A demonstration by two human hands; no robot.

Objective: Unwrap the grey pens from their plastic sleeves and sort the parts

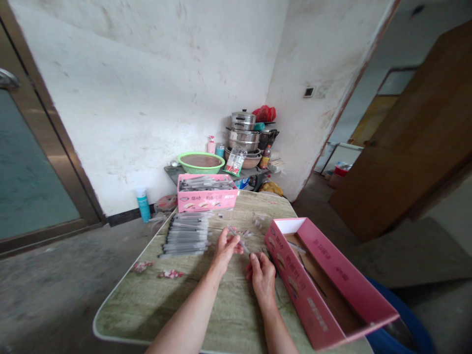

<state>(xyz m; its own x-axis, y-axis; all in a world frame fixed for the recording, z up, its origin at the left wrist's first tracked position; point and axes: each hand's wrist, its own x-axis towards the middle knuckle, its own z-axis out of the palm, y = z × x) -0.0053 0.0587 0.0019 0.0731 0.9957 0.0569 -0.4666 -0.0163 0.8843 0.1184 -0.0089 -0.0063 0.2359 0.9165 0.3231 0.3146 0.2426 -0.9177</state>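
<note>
Fingers (233, 240) of left hand (222, 251) pinch a translucent pen (242, 245), just below frame centre; right hand (263, 275) pinches its lower end. Probably light, stiff, slick plastic; mid-barrel looks the best hold.

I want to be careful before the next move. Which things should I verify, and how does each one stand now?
1. Left hand has a pen between thumb and fingers: ok.
2. Right hand grips the pen's near end: cannot tell; its fingertips are there, but the detail is too small.
3. Row of pens lies side by side on the table: ok.
4. Far pink box stands open side up, with pens inside: ok.
5. Right-side pink box has nothing inside: not ok; a few thin pieces lie there.
</note>
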